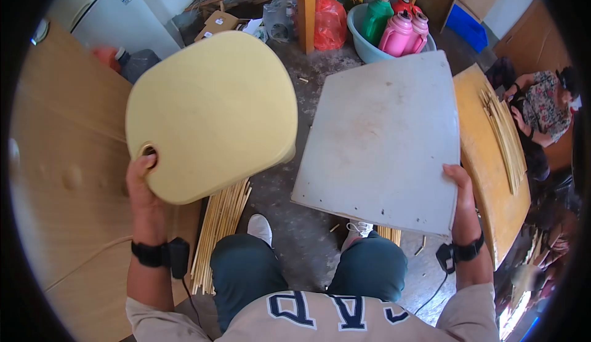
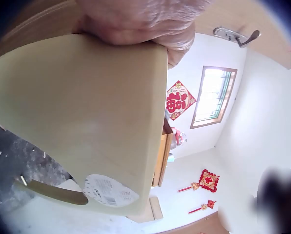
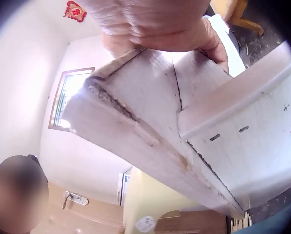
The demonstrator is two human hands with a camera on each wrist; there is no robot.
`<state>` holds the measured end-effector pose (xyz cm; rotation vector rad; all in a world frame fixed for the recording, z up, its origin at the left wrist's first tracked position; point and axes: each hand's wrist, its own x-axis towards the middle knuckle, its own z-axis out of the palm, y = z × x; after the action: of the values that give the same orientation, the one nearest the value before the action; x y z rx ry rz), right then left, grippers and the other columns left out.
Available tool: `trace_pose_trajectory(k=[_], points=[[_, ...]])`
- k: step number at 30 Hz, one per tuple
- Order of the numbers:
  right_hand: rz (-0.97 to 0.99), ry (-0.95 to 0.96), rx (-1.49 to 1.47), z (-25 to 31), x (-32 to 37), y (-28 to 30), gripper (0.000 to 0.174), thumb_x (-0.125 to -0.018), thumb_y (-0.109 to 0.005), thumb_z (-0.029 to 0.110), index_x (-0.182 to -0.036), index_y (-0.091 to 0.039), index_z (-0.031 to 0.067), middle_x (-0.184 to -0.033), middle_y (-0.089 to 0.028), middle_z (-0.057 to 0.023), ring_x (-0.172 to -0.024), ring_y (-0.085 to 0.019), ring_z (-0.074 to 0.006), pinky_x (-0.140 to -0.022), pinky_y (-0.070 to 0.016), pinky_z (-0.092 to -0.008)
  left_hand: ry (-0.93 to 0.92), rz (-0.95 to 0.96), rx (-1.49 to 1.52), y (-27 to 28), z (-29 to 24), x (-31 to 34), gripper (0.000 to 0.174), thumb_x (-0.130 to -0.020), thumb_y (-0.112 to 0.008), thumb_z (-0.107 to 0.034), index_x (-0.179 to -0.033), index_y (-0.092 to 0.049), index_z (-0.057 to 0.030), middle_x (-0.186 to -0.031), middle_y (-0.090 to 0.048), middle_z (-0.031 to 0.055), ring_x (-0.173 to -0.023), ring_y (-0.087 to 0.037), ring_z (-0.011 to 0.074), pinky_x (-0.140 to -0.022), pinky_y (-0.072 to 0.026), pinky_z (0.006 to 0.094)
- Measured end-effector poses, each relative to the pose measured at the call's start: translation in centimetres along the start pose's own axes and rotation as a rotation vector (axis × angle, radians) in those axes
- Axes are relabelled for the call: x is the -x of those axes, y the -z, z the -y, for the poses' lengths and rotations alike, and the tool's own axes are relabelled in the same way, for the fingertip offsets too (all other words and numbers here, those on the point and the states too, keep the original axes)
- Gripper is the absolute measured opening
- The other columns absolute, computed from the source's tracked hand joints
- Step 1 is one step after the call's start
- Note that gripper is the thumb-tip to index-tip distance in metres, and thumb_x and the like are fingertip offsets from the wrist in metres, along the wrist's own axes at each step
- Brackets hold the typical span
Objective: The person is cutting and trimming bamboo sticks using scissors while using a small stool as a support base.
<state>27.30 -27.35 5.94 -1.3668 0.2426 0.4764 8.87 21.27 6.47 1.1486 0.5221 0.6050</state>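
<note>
A yellow plastic stool (image 1: 212, 114) is held up on the left by the left hand (image 1: 144, 188), its thumb at the hole near the seat's corner. The left wrist view shows the left hand (image 2: 145, 22) over the stool's side (image 2: 87, 97), which bears a round label (image 2: 109, 191). On the right, the right hand (image 1: 465, 197) grips the edge of a whitish square-topped piece (image 1: 381, 139), thumb on top. Seen in the right wrist view, the right hand (image 3: 155, 24) holds this piece (image 3: 135, 107) by its edge; its worn underside and joints show.
Bundles of thin sticks (image 1: 221, 231) lie on the floor by the knees. A yellowish board (image 1: 492, 169) with sticks on it stands at right, beside a seated person (image 1: 545, 105). Behind are a post (image 1: 306, 9), a basin (image 1: 363, 37) with flasks and a red bag (image 1: 330, 25).
</note>
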Motion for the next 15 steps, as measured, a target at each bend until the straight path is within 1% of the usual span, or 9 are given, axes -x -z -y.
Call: trace_pose_trajectory(k=[1, 3, 4, 5, 7, 9, 11, 13, 15], points=[[0.001, 0.013, 0.003, 0.2, 0.6, 0.5, 0.037, -0.078, -0.055, 0.029, -0.094, -0.059, -0.0035, -0.079, -0.062, -0.0113, -0.070, -0.062, -0.0201, -0.065, -0.0498, -0.0278, -0.001, -0.004, 0.015, 0.4, 1.6, -1.0, 0.038, -0.073, -0.056, -0.016, -0.104, -0.055, 0.0049, -0.093, -0.063, 0.0148, -0.080, -0.063, 0.0246, -0.071, -0.0536, 0.0339], [-0.128, 0.027, -0.002, 1.9, 3.4, -0.8, 0.037, -0.079, -0.053, 0.030, -0.099, -0.057, -0.0012, -0.086, -0.061, -0.0120, -0.078, -0.060, -0.0202, -0.071, -0.0489, -0.0292, 0.032, 0.019, 0.041, 0.8, 4.6, -2.6, 0.037, -0.070, -0.058, -0.008, -0.104, -0.054, 0.0051, -0.091, -0.062, 0.0111, -0.079, -0.063, 0.0208, -0.072, -0.0527, 0.0311], [-0.129, 0.118, 0.074, 2.5, 4.6, -1.0, 0.037, -0.078, -0.052, 0.031, -0.099, -0.056, 0.0010, -0.090, -0.060, -0.0115, -0.084, -0.058, -0.0198, -0.076, -0.0472, -0.0293, 0.028, 0.012, 0.054, 1.0, 6.2, -3.0, 0.037, -0.070, -0.058, -0.008, -0.104, -0.054, 0.0051, -0.091, -0.062, 0.0111, -0.079, -0.063, 0.0208, -0.072, -0.0527, 0.0311], [-0.160, 0.183, 0.132, 2.6, 5.2, -0.5, 0.036, -0.078, -0.052, 0.032, -0.097, -0.057, 0.0017, -0.089, -0.060, -0.0104, -0.084, -0.058, -0.0193, -0.077, -0.0465, -0.0286, 0.061, 0.000, 0.037, 0.9, 7.5, -3.4, 0.037, -0.068, -0.058, -0.007, -0.103, -0.055, 0.0045, -0.090, -0.061, 0.0108, -0.078, -0.062, 0.0206, -0.071, -0.0524, 0.0309], [-0.190, 0.107, 0.100, 3.3, 6.2, 1.0, 0.037, -0.078, -0.052, 0.033, -0.097, -0.057, 0.0020, -0.089, -0.060, -0.0103, -0.083, -0.058, -0.0189, -0.075, -0.0465, -0.0281, 0.097, -0.020, 0.034, 1.0, 10.4, -4.0, 0.036, -0.067, -0.059, -0.005, -0.102, -0.055, 0.0039, -0.089, -0.061, 0.0105, -0.077, -0.062, 0.0204, -0.071, -0.0522, 0.0307], [-0.209, 0.107, 0.138, 4.1, 7.4, 2.2, 0.037, -0.078, -0.052, 0.033, -0.097, -0.057, 0.0019, -0.089, -0.060, -0.0104, -0.082, -0.058, -0.0189, -0.074, -0.0466, -0.0281, 0.195, -0.034, 0.062, 1.0, 13.3, -4.5, 0.036, -0.065, -0.060, -0.005, -0.100, -0.055, 0.0025, -0.088, -0.061, 0.0097, -0.076, -0.061, 0.0202, -0.070, -0.0515, 0.0310], [-0.230, 0.110, 0.177, 4.7, 8.5, 3.9, 0.037, -0.078, -0.052, 0.033, -0.097, -0.057, 0.0019, -0.089, -0.060, -0.0106, -0.082, -0.058, -0.0189, -0.073, -0.0468, -0.0282, 0.217, 0.002, 0.085, 1.2, 16.1, -5.0, 0.037, -0.064, -0.060, -0.005, -0.100, -0.054, 0.0024, -0.088, -0.060, 0.0101, -0.077, -0.061, 0.0204, -0.071, -0.0513, 0.0315], [-0.148, 0.022, 0.173, 5.9, 9.7, 5.5, 0.039, -0.077, -0.052, 0.034, -0.100, -0.057, 0.0014, -0.089, -0.060, -0.0107, -0.082, -0.058, -0.0192, -0.072, -0.0469, -0.0283, 0.251, 0.035, 0.111, 1.2, 19.0, -4.9, 0.039, -0.063, -0.061, -0.005, -0.101, -0.054, 0.0022, -0.089, -0.060, 0.0104, -0.078, -0.061, 0.0206, -0.071, -0.0511, 0.0319], [-0.233, 0.062, 0.148, 6.8, 11.9, 1.7, 0.043, -0.076, -0.053, 0.034, -0.103, -0.055, 0.0004, -0.088, -0.060, -0.0111, -0.082, -0.058, -0.0195, -0.071, -0.0468, -0.0280, 0.297, 0.025, 0.097, 0.8, 21.6, -4.9, 0.043, -0.062, -0.061, -0.006, -0.103, -0.053, 0.0020, -0.090, -0.059, 0.0109, -0.079, -0.060, 0.0214, -0.072, -0.0508, 0.0321]])
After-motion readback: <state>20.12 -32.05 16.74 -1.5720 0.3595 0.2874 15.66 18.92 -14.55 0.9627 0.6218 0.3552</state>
